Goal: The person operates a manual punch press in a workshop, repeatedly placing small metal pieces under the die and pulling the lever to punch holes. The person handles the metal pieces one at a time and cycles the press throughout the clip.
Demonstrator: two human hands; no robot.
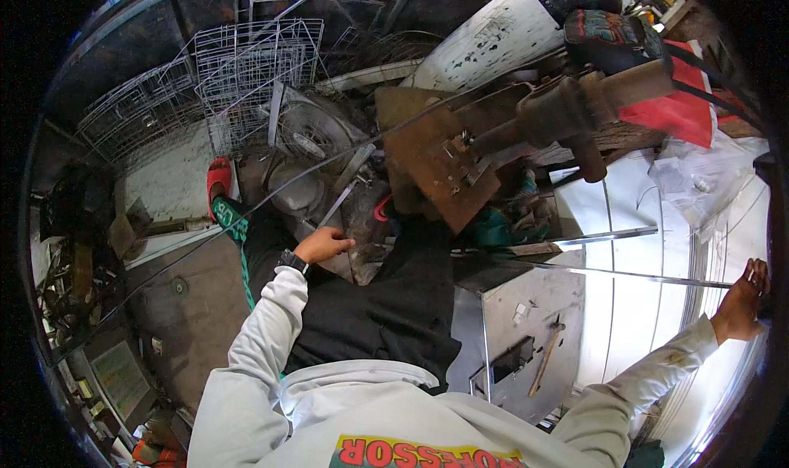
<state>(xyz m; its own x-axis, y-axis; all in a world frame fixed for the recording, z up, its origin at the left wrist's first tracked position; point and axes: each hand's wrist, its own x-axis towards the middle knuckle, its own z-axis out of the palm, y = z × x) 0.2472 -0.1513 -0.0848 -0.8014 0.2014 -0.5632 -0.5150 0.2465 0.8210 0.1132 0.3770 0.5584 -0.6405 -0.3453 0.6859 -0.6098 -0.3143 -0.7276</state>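
Grey metal makes up the box [493, 308] beside the lap, between the two hands; a wooden-handled hammer [546, 361] lies on it, perhaps set there to be within the right hand's reach. The left hand [325, 244] hangs over the black trousers [370, 324], fingers loosely bent with nothing visible in them; that arm seems simply at rest. Well to its right, the right hand [742, 302] reaches out to the end of a long metal strip [633, 275], fingers curled there; whether they are clamped on it I cannot tell. Being there would likely steady that outer end. The strip runs leftward from the right hand, over white panels [593, 336] and toward the box's far edge. It looks thin, narrow, nearly straight and shiny. Just beyond it lies a second strip [612, 237]. Farther out, ahead of the left hand, are a dusty fan [308, 139] and wire racks [259, 65].
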